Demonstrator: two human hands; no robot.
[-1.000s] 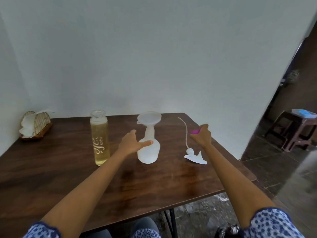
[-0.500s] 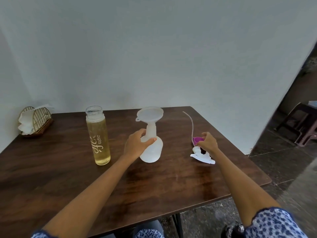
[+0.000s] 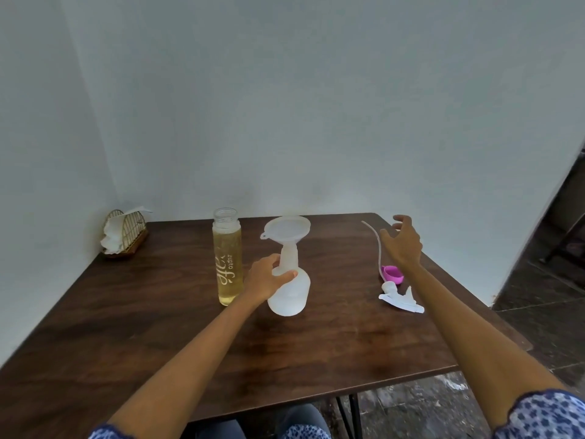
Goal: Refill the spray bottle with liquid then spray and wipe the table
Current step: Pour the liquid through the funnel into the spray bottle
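At the far left corner of the dark wooden table (image 3: 126,327) stands a gold wire holder (image 3: 126,231) with white napkins (image 3: 111,239) in it. Toward the middle, a tall clear bottle (image 3: 227,258) stands upright and uncapped, holding pale yellow liquid almost to its shoulder. Just beside it on the right, the left hand (image 3: 267,278) grips the white spray bottle (image 3: 289,293) where neck meets shoulder, thumb in front and fingers curled behind, so that grip is clamped on the bottle. The spray bottle stands upright near the table's centre, with 1 white funnel (image 3: 286,229) seated in its neck. Farther right, a thin tube (image 3: 375,242) curves back across the table from the white trigger head (image 3: 400,297), which lies on its side near the right edge. A pink cap (image 3: 392,274) sits just behind the trigger head, beside the tube. The right hand (image 3: 403,242) hovers above these pieces, its grip apart, fingers spread and holding nothing.
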